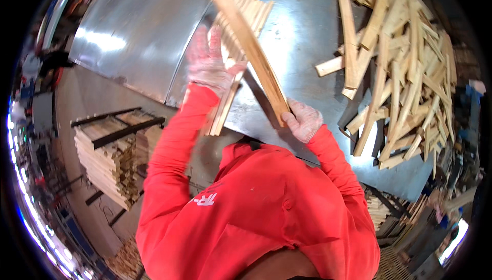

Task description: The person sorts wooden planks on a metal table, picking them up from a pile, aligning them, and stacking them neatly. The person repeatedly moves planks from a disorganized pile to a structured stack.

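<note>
A long wooden slat (251,47) slants over the metal table, its near end gripped by my right hand (305,120), thumb on top. My left hand (212,65) is open, its gloved fingers spread and a little blurred, beside the slat and above a row of slats (225,98) laid side by side. I cannot tell whether it touches them. Both hands wear pale, thin gloves. Part of the row is hidden under the held slat and my left hand.
Loose slats lie in a jumbled heap (405,80) on the right of the metal table (302,29). On the floor at left stands a stack of boards (105,159) with dark bars (128,130) on top. More slats (125,259) are piled at lower left.
</note>
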Tool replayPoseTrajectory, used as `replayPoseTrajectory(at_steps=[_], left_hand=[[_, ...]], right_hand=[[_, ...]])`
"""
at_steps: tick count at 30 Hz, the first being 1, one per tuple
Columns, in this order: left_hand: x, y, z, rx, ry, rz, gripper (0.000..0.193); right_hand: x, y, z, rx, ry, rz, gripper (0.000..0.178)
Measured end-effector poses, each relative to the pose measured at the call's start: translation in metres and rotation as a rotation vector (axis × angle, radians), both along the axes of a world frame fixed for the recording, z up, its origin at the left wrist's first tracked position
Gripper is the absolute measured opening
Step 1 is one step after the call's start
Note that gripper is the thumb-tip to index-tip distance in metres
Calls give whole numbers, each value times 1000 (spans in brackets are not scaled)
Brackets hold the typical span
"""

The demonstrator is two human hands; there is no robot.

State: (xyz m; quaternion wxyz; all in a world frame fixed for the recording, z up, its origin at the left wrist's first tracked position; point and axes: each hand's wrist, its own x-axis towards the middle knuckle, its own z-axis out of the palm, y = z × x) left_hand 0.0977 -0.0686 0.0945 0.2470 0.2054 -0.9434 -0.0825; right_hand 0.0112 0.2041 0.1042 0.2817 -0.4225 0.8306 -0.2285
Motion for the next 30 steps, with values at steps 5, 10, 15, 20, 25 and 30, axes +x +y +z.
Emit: replayPoseTrajectory(at_steps=[5,10,15,20,25,30], left_hand=[[-41,-32,109,-498,-696,-128,95],[-28,-16,107,-619,-644,-498,60],[41,-6,64,328,-766,-567,41],[93,6,45,1006,-352,-193,39],[137,-6,-3,1278,114,63,38],[169,-19,-43,1362,264,223,35]], right_hand=[[-37,64,38,74,343,73,43],[-58,83,58,74,388,190,44],[-119,87,1,-540,-47,-274,37],[-156,27,-38,423,450,-833,99],[-148,21,-37,227,131,-910,89],[-78,85,-62,-614,-540,-649,75]])
